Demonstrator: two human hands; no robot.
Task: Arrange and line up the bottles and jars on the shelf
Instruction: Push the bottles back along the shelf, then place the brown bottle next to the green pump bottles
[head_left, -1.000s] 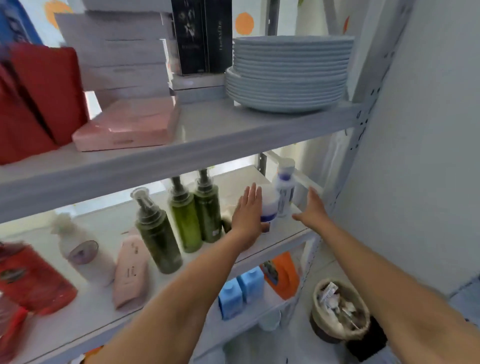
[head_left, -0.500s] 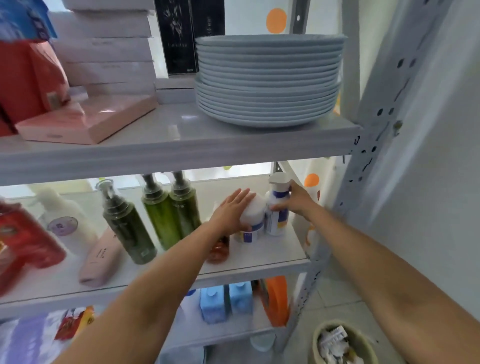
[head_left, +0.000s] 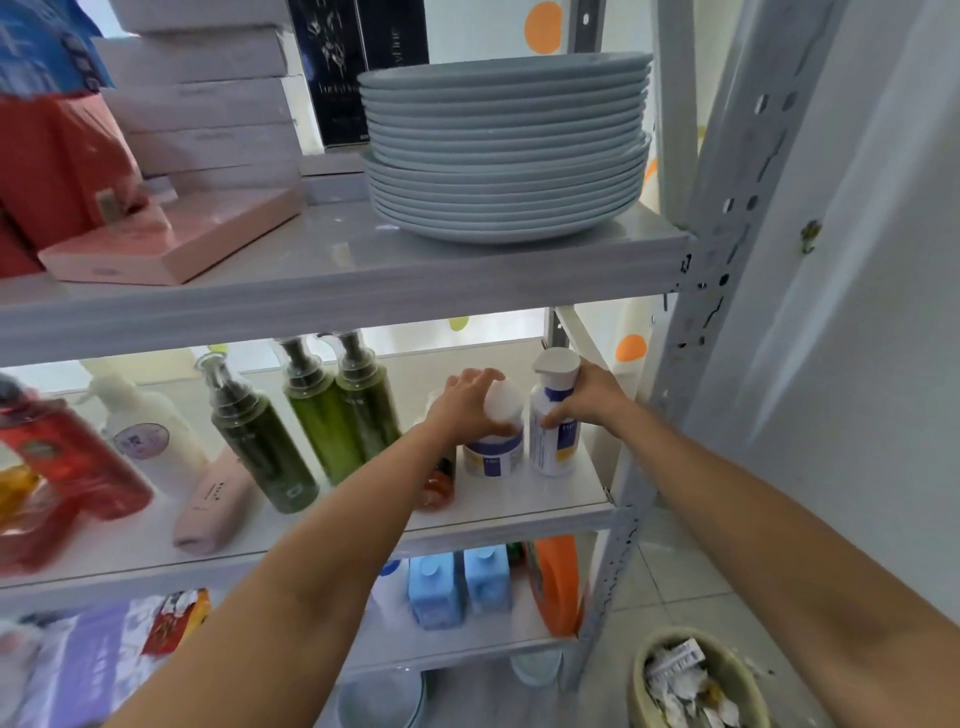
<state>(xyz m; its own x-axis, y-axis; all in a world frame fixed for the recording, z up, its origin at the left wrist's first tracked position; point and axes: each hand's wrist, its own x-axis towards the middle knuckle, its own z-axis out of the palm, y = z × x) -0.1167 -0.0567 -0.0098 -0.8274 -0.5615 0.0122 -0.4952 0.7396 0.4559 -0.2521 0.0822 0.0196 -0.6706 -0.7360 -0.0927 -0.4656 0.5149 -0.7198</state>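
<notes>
On the middle shelf (head_left: 519, 506) my left hand (head_left: 467, 405) grips the white lid of a short white jar (head_left: 493, 452) with a blue and yellow label. Right beside it, my right hand (head_left: 589, 397) holds a taller white bottle (head_left: 553, 431) with a flip cap and the same kind of label. Both stand upright near the shelf's right end, almost touching. A small orange-red bottle (head_left: 439, 483) is partly hidden behind my left wrist. Further left stand two light green pump bottles (head_left: 343, 410) and a dark green one (head_left: 262, 436).
A pink tube (head_left: 213, 499) lies flat, with a white pump bottle (head_left: 148, 436) and a red bottle (head_left: 62, 457) at the left. Stacked plates (head_left: 506, 150) and boxes fill the upper shelf. Blue bottles (head_left: 457, 584) and an orange jug (head_left: 553, 582) stand below. A waste basket (head_left: 696, 680) sits on the floor.
Both hands went from hovering open near the jar and bottle to closing on them. My left hand settled on the jar's lid, my right on the tall bottle.
</notes>
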